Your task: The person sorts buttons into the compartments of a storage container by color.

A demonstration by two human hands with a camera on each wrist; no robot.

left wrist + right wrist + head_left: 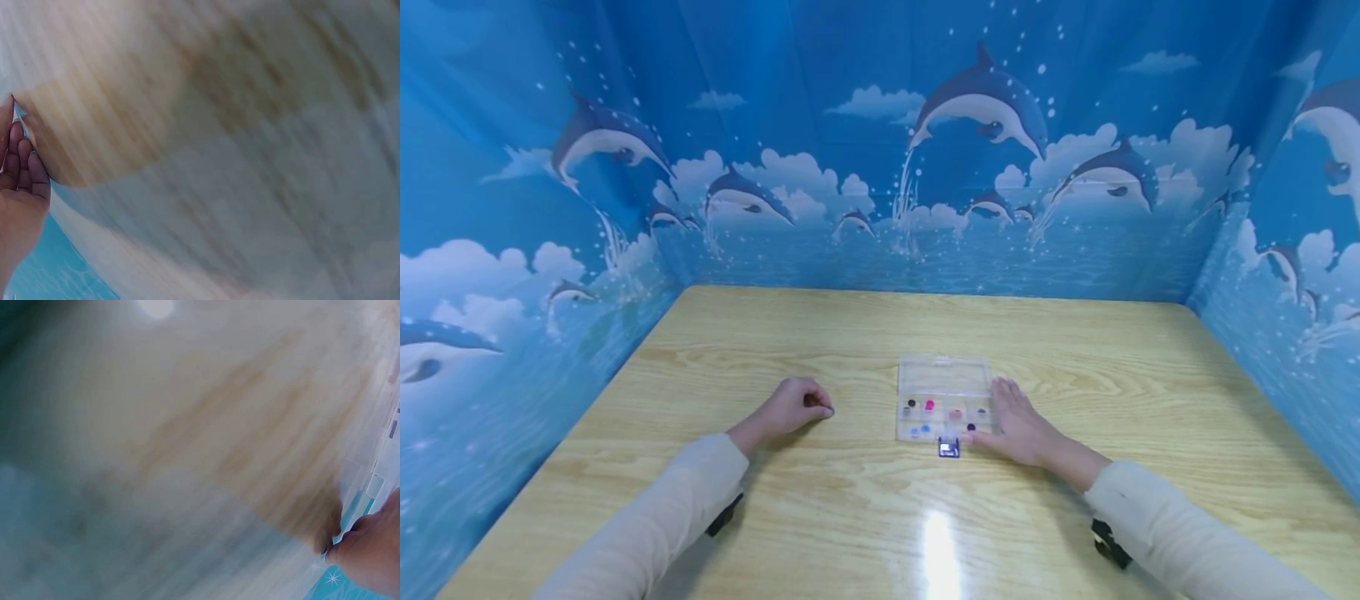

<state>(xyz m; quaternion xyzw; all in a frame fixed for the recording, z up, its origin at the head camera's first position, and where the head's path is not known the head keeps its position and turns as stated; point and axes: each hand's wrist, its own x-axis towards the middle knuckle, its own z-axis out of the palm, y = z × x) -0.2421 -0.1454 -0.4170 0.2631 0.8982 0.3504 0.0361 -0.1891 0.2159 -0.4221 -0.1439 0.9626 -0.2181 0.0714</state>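
Observation:
A clear plastic compartment box lies on the table with its lid folded back on the far side. Several small round pieces sit in its compartments, among them a pink piece, a black piece and a blue piece. My right hand rests against the box's right side, fingers extended and thumb at the near edge. To the left of the box, my left hand pinches a small dark piece between thumb and fingertip, low over the table. Its exact kind is too small to tell.
A small dark-blue square with a pale middle lies at the box's near edge. Wood-grain tabletop stretches around both hands. A blue dolphin-print curtain encloses the back and sides.

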